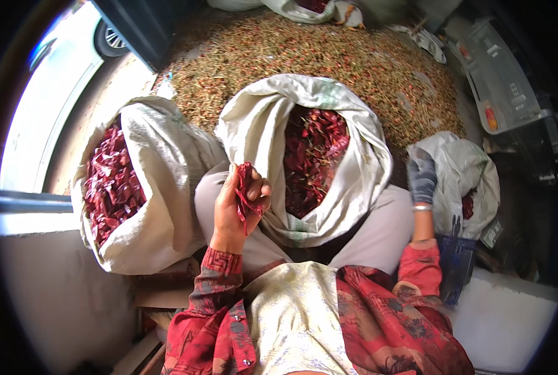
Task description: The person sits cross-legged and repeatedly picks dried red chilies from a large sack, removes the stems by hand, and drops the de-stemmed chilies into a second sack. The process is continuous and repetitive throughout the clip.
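My left hand [241, 201], bare, is closed around a few dried red chili peppers [245, 187], raised over my left knee. My right hand [423, 180], in a dark grey work glove, is at the near side of a smaller white woven sack [471, 164] on the right; its fingertips are blurred, and whether it holds anything cannot be told. Between my knees stands a white woven sack [368, 126] with a rolled rim, holding dried red chilies [314, 164] mixed with stems. To the left leans another woven sack [166, 187] full of dark red chilies [112, 187].
Cut stems and chili bits [307, 51] cover the floor ahead. More sacks [297, 10] lie at the far edge. A clear plastic bin [508, 89] is at the upper right, a blue plastic basket [457, 262] near my right forearm. A car [63, 79] stands outside the doorway.
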Motion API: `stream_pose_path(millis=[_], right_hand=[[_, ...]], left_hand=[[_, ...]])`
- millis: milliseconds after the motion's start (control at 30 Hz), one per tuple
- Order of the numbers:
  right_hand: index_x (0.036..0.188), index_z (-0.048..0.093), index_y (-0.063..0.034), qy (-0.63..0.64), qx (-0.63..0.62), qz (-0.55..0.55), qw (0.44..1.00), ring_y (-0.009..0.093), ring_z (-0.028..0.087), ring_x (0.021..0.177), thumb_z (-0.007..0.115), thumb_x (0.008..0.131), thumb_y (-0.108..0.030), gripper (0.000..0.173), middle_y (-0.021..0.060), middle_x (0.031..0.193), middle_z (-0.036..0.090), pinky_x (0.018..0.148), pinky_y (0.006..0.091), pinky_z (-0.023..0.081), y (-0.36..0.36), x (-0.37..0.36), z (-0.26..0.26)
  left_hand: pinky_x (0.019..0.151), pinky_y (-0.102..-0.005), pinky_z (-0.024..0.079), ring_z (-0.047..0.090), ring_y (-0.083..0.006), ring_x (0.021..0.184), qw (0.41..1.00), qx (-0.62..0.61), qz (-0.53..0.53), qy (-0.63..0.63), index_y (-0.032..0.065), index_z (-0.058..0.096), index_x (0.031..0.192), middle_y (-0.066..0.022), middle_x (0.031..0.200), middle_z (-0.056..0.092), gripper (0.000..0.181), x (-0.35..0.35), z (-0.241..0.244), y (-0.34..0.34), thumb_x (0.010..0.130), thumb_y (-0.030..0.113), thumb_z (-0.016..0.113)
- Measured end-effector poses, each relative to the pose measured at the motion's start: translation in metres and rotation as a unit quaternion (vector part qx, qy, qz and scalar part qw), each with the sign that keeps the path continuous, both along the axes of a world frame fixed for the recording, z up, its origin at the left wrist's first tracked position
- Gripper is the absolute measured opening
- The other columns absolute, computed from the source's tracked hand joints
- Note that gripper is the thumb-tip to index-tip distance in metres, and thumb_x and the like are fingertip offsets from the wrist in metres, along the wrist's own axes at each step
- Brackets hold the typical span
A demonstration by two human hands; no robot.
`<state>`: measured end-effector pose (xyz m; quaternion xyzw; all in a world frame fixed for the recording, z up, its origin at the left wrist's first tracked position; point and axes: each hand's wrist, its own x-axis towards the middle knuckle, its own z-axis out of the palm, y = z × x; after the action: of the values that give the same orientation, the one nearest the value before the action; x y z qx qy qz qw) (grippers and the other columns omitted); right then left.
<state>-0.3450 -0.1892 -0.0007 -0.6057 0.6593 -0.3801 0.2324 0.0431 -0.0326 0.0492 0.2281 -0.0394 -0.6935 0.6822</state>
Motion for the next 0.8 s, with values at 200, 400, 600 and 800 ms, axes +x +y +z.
stream_pose_path(millis=[200, 400, 600, 800], right_hand=[[0.115, 0.061, -0.0048, -0.076, -0.004, 0.026, 0.997, 0.015, 0.060, 0.078, 0.058, 0.094, -0.017, 0.024, 0.0092, 0.094, 0.064, 0.071, 0.0287, 0.050, -0.002, -0.067, -0.067], [0.105, 0.062, -0.0051, -0.232, 0.164, 0.077, 0.956, 0.006, 0.051, 0.051, 0.056, 0.096, -0.017, 0.017, 0.0002, 0.068, 0.060, 0.047, 0.0211, 0.044, 0.033, 0.054, -0.052], [0.103, 0.064, -0.0030, -0.189, 0.191, 0.151, 0.951, 0.010, 0.057, 0.061, 0.056, 0.095, -0.017, 0.018, 0.0024, 0.074, 0.062, 0.056, 0.0251, 0.048, 0.043, 0.076, -0.079], [0.115, 0.060, 0.0015, 0.113, 0.097, 0.366, 0.918, 0.034, 0.061, 0.103, 0.077, 0.077, -0.031, 0.052, 0.0206, 0.112, 0.063, 0.093, 0.0384, 0.047, 0.080, 0.101, -0.098]], left_hand=[[0.036, -0.0203, 0.031, 0.044, -0.0068, 0.045, 0.888, 0.030, 0.238, -0.393, 0.0079, 0.058, 0.095, 0.0012, 0.059, 0.047, 0.023, 0.060, 0.050, 0.006, 0.097, 0.031, 0.054], [0.056, -0.0216, 0.040, 0.047, -0.0040, 0.064, 0.590, 0.071, 0.462, -0.658, 0.0014, 0.061, 0.099, 0.0028, 0.075, 0.053, 0.016, 0.195, 0.080, 0.043, 0.097, 0.016, 0.055], [0.081, -0.0315, 0.049, 0.064, -0.0215, 0.089, 0.368, 0.224, 0.328, -0.841, -0.0007, 0.067, 0.103, -0.0132, 0.100, 0.068, 0.024, 0.265, 0.061, 0.097, 0.087, 0.017, 0.066], [0.076, -0.0268, 0.051, 0.062, -0.0150, 0.092, 0.576, 0.007, 0.288, -0.765, -0.0016, 0.063, 0.106, -0.0096, 0.104, 0.064, 0.015, 0.142, 0.050, 0.056, 0.092, 0.003, 0.058]])
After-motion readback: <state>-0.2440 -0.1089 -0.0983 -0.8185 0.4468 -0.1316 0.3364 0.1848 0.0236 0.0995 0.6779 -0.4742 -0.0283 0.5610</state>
